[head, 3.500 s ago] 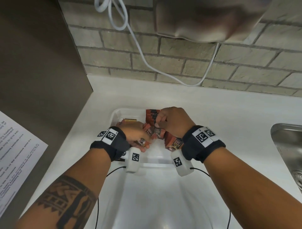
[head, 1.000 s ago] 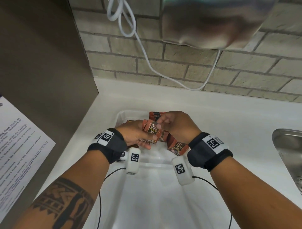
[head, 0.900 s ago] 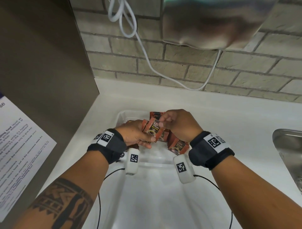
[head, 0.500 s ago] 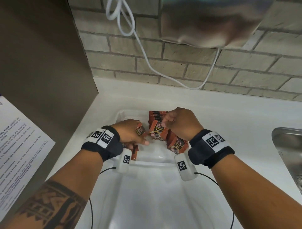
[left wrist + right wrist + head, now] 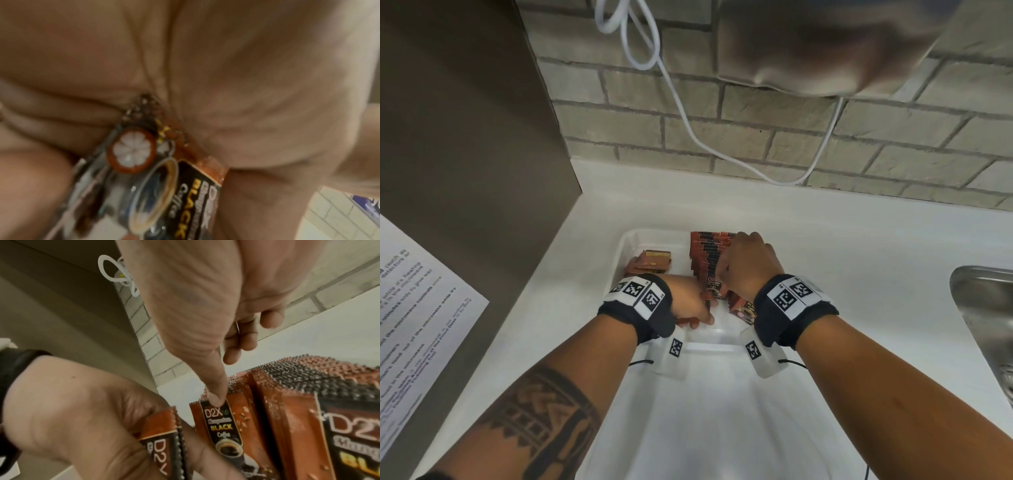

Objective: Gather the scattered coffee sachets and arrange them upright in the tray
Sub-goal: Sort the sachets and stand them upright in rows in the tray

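A white tray (image 5: 629, 244) sits on the counter. A row of brown coffee sachets (image 5: 708, 251) stands upright along its right side. My right hand (image 5: 726, 270) is on this row: its thumb (image 5: 216, 395) pinches the top of the front sachet (image 5: 223, 430), and the other fingers curl behind. My left hand (image 5: 702, 308) is low in the tray's near left part and grips a few sachets (image 5: 164, 186), also seen in the right wrist view as the held sachets (image 5: 162, 443). Loose sachets (image 5: 652, 261) lie flat at the tray's far left.
A second white tray (image 5: 715, 411) lies nearer to me, under my wrists. A steel sink (image 5: 983, 308) is at the right. A brown panel with a printed sheet (image 5: 417, 308) stands at the left. A white cable (image 5: 688, 130) hangs on the brick wall.
My right hand took a sachet from the bunch in my left hand and stood it at the front of the upright row. My left hand dropped back towards the tray's near left.
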Available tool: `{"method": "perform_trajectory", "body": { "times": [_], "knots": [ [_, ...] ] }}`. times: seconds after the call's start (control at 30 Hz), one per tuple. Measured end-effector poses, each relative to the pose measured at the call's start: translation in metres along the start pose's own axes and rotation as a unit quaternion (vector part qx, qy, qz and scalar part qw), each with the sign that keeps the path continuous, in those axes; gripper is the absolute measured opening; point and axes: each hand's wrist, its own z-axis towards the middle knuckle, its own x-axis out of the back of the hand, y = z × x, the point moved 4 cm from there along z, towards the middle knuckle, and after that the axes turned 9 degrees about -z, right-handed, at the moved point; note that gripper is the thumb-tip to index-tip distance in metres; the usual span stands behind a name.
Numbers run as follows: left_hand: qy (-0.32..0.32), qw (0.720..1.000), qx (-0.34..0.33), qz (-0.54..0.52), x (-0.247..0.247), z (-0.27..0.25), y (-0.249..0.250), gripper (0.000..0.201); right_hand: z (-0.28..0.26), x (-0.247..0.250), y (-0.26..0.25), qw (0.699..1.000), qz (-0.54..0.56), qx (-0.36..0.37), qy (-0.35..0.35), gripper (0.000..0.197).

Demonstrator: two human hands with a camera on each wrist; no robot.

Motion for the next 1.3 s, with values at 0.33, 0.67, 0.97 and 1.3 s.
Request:
{"method": "perform_trajectory", "body": {
  "times": [0.33,0.67,0.97,1.3],
  "knots": [
    [-0.002,1.0,-0.002,-0.006,0.001,0.006,0.003,0.021,0.0,0.001,0.0,1.0,0.008,0.021,-0.003,0.017],
    [0.003,1.0,0.009,-0.01,0.002,-0.003,0.006,0.026,-0.003,0.006,0.002,0.999,0.029,0.023,0.004,0.016],
    [0.009,1.0,0.017,-0.019,0.001,-0.007,0.004,0.025,-0.01,0.015,0.004,0.997,0.076,0.015,0.021,0.017],
    [0.009,0.998,0.026,-0.061,-0.001,-0.006,0.001,0.019,-0.017,0.017,-0.001,0.998,0.053,0.016,0.003,0.022]
  ]
}}
